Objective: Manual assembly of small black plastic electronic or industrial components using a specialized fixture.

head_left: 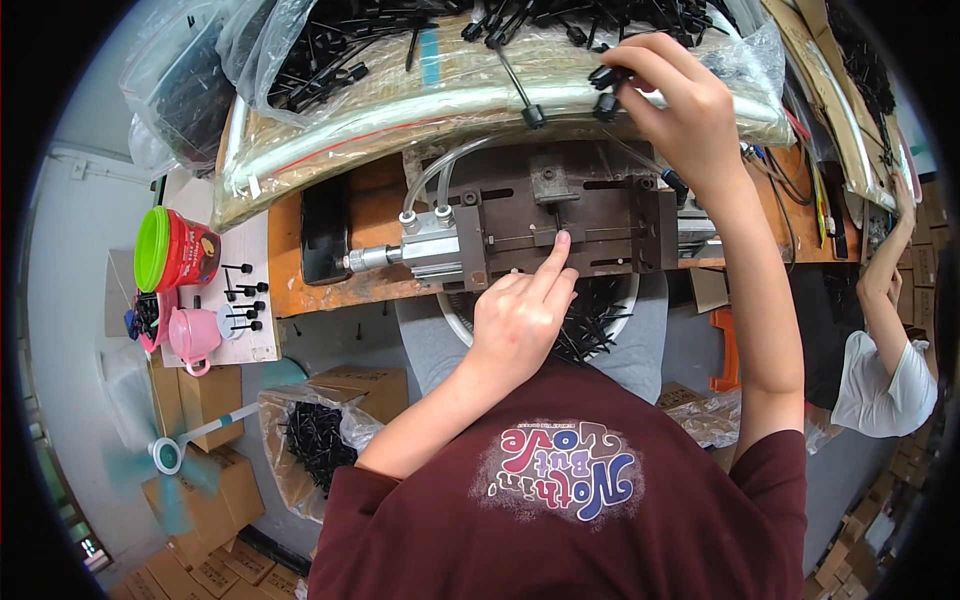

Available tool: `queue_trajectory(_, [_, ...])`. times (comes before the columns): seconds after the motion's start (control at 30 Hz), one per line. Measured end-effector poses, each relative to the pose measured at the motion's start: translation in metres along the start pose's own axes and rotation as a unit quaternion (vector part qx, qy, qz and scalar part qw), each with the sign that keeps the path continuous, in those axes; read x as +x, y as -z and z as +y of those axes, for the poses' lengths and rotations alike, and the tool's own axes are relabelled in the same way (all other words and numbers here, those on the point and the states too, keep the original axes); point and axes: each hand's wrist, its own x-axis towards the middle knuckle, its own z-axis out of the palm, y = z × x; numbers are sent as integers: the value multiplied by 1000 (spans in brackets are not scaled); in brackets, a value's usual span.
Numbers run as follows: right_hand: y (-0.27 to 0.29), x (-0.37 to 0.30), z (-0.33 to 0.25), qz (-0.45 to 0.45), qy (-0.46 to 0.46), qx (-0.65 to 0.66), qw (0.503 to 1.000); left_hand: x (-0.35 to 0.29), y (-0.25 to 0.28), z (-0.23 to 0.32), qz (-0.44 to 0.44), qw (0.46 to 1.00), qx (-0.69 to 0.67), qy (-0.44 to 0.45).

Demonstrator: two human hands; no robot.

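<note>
My right hand (685, 105) is raised over the front edge of a plastic-lined tray (330, 150), its fingers pinched on black knobbed rods (606, 78). How many it holds I cannot tell. Below and to the left, my left hand (525, 318) points with its index finger stretched out, the tip touching the middle of a dark metal clamping fixture (610, 220). The other fingers of that hand are curled, with nothing visible in them. A thin dark pin shows in the fixture just above the fingertip. One knobbed rod (532, 114) hangs over the tray's edge.
An air cylinder (432, 258) with clear hoses adjoins the fixture's left end. A black phone (325, 238) lies on the wooden bench. Black rods fill a basin (632, 318) at my lap. Left stand a red bucket (190, 250), pink cup (192, 335) and fan (167, 455); another person (885, 385) works at right.
</note>
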Motion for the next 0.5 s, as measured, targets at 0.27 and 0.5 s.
queue_trajectory(0.27, [3, -29, -26, 111, -81, 87, 987, 10, 15, 5, 6, 993, -106, 47])
queue_trajectory(0.5, [15, -72, -89, 95, -96, 163, 977, 35, 32, 13, 166, 922, -328, 124])
